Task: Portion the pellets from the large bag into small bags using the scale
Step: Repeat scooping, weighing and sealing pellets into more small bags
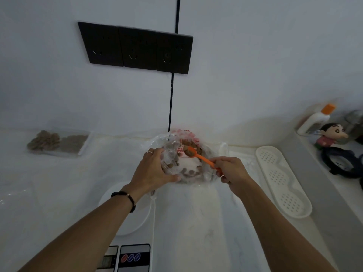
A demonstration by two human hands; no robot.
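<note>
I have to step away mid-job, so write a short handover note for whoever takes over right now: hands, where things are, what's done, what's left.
Left hand grips the rim of the large clear bag, holding it open.
Right hand pinches the orange spoon, its bowl loaded with pellets over the bag mouth.
Scale sits near the front edge, partly under the left arm; what is on its platform cannot be told.
Two filled small bags lie far left by the wall.
Left: weigh out and fill further small bags.

I see bare counter between the forearms — room to pass; the scale sits under the left wrist, a perforated white tray bounds the right, filled small bags lie far left.
</note>
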